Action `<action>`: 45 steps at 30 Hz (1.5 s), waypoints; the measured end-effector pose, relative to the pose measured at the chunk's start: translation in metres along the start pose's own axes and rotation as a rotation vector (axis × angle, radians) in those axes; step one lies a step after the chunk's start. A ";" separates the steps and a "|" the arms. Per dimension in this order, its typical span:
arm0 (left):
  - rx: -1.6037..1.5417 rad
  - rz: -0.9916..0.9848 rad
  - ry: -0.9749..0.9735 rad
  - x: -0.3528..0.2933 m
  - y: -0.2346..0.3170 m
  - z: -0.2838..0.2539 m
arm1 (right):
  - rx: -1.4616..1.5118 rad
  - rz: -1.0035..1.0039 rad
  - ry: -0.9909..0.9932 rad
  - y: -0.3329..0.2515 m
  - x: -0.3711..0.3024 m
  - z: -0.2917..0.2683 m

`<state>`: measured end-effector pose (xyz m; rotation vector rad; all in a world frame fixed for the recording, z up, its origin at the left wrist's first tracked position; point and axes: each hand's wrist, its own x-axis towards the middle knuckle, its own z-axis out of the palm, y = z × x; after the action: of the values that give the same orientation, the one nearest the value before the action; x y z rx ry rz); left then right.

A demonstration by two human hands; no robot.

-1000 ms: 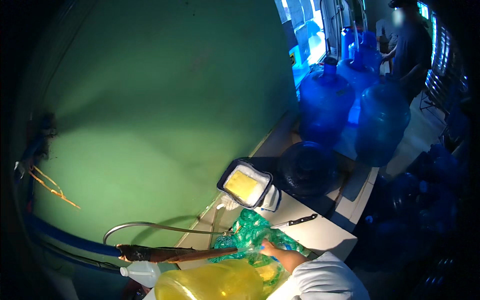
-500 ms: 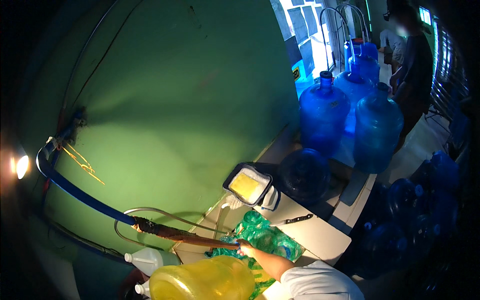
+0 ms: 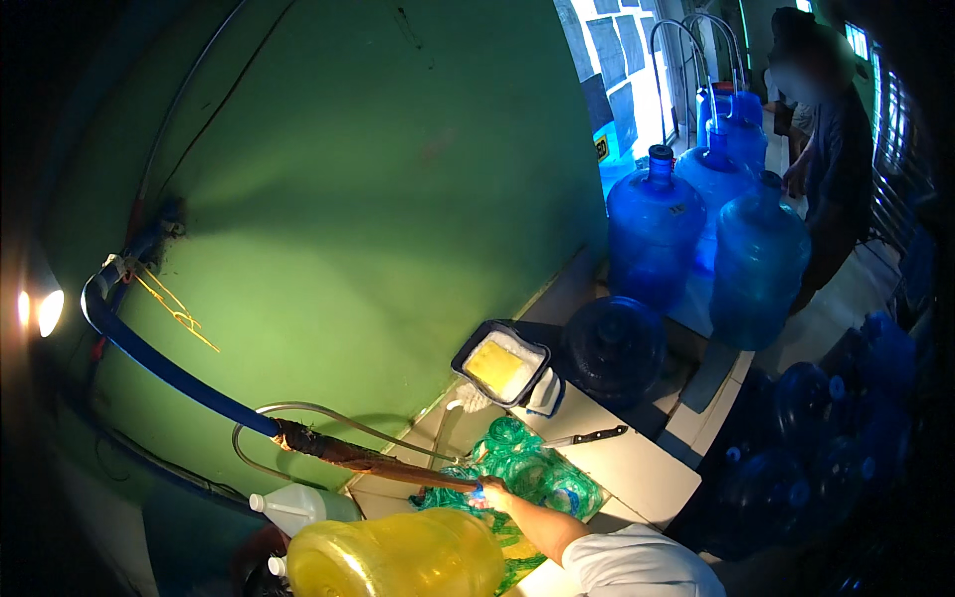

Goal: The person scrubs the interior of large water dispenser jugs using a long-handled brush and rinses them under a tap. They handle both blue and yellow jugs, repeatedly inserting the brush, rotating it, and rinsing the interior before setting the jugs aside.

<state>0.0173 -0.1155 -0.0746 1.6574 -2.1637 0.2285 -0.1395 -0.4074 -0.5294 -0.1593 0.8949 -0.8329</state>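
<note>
From the lower right my bare right forearm reaches in, with a white sleeve at the shoulder. My right hand [image 3: 491, 494] is closed around the end of a blue hose [image 3: 189, 378] whose lower length is wrapped in brown material. Just below and left of the hand lies a large, yellow see-through jug [image 3: 398, 557] on its side, cut by the lower edge. Green see-through plastic [image 3: 527, 463], crumpled and shiny, lies beyond the hand. My left hand is out of view.
A knife [image 3: 587, 438] with a dark handle rests on the pale ledge, near a dark tub [image 3: 499, 366] holding a yellow sponge. Large blue water jugs [image 3: 657, 234] stand at the back right, beside a person [image 3: 836, 169]. White jugs [image 3: 293, 507] sit lower left; a lamp [image 3: 50, 312] glows far left.
The view has shifted slightly, moving the surroundings a little to the right. The yellow jug sits slightly farther left. My right hand keeps its hold on the hose.
</note>
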 end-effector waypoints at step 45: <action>0.022 -0.015 -0.276 0.006 0.005 -0.026 | -0.466 -0.212 -0.064 -0.026 -0.042 0.011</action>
<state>0.0169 -0.1097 -0.0480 1.8074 -2.3521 0.0192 -0.1603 -0.3986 -0.4842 -0.6936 1.0124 -0.7972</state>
